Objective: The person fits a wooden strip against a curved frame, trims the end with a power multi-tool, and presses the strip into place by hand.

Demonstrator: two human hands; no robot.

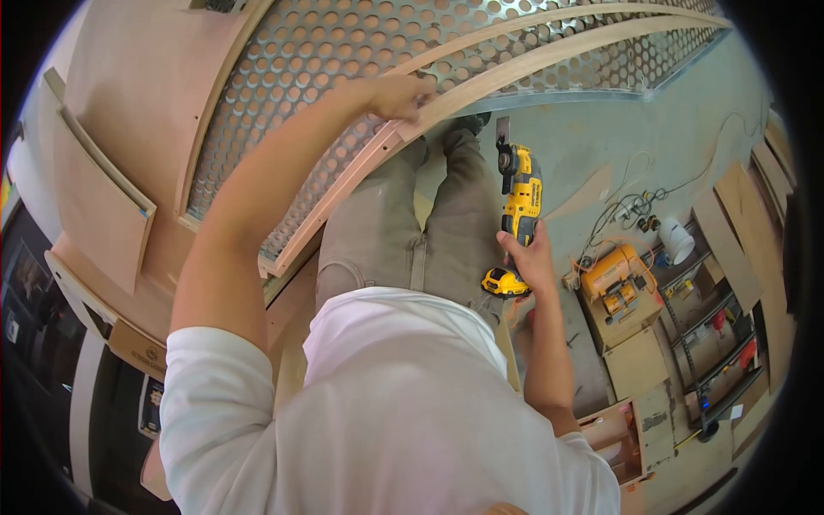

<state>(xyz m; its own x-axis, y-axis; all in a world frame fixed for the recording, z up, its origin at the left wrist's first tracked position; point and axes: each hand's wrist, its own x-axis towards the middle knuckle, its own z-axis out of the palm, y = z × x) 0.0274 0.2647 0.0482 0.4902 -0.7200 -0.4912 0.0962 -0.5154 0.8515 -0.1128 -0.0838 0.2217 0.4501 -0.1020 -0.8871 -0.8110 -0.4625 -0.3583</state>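
My right hand [532, 256] is wrapped round the grip of a yellow and black oscillating multi-tool [522, 196]. The tool points away from me, its flat metal blade [503, 130] at the far end and a battery [505, 281] below my hand. With fingers curled, my left hand [402, 97] holds the edge of a curved wooden strip [481, 90], close to where it meets another wooden rail [343, 190]. These pieces frame a perforated metal sheet [300, 73]. My left fingertips are partly hidden, and the blade is apart from the wood.
An orange air compressor [611, 273] stands to the right, with cables [631, 206] on the floor nearby. Beyond it are a shelf rack [717, 343] and leaning boards [742, 223]. Curved wooden panels [103, 197] stand at left. A cardboard box [137, 350] lies lower left.
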